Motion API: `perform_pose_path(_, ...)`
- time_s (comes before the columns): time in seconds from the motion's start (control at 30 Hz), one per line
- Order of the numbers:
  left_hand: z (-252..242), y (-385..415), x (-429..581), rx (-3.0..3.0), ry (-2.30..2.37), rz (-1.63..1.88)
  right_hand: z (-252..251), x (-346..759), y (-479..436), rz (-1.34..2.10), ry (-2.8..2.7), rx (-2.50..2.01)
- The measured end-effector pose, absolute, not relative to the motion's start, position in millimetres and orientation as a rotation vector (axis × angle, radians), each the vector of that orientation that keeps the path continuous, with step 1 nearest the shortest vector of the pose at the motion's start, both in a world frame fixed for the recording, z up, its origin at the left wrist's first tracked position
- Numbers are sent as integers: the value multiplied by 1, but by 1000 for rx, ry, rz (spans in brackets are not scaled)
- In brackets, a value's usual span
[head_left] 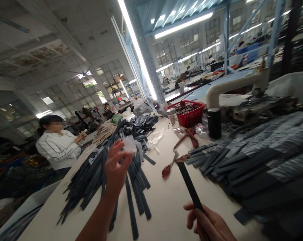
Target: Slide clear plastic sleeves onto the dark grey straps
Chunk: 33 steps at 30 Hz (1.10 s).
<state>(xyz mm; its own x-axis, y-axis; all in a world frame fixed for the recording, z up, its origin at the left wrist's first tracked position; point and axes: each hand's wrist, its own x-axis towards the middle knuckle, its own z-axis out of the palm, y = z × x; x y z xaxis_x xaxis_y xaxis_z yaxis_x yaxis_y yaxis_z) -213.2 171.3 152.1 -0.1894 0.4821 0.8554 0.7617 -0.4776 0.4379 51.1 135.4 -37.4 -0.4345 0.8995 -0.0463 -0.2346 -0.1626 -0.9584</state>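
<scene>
My left hand (116,167) is raised over the left part of the table, its fingers closed on a small whitish translucent piece (129,144), perhaps plastic or paper. Below and beyond it lies a loose heap of dark grey strips (96,174). At the lower right, my right hand (204,221) grips one dark strip (190,184) by its near end. The strip's far end reaches a pair of scissors (170,167) with reddish wrapped handles, lying on the table. Whether strip and scissors touch, I cannot tell.
Bundled dark strips (241,160) in clear wrap cover the table's right side. Behind stand a red basket (191,117), a glass jar (173,119) and a sewing machine (236,87). A blue post (148,57) rises behind the table (166,207). A person (58,144) in white is at the left.
</scene>
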Motion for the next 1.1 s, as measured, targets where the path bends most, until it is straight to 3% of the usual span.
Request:
perform_pose_path(0.13, 86, 84, -182, -2202, -1158, -1074, -15, 52, 131, 2067, -1206, -637)
perform_pose_path(0.27, 33, 40, -172, -2296, -1195, -897, 1, 44, 114, 2232, -1360, -521)
perform_pose_path(0.4, 18, 19, -163, -2284, -1154, -805, 5, 31, 102, 2299, -1405, -564)
perform_pose_path(0.63, 19, -3, -150, -2197, -1129, -1023, -3, 11, 95, 2176, -1494, -711)
perform_pose_path(0.7, 11, -16, -151, -2185, -1379, -1238, -1, 11, 96, 2032, -1534, -777)
perform_pose_path(0.83, -1, -38, -144, -2183, -2306, -1783, 6, 17, 101, 1816, -1642, -842)
perform_pose_path(0.93, 3, -38, -127, -2236, -2798, -1873, 10, 20, 100, 1721, -1723, -831)
perform_pose_path(1.1, 10, -23, -107, -2113, -3037, -1879, 13, 20, 94, 1644, -1773, -793)
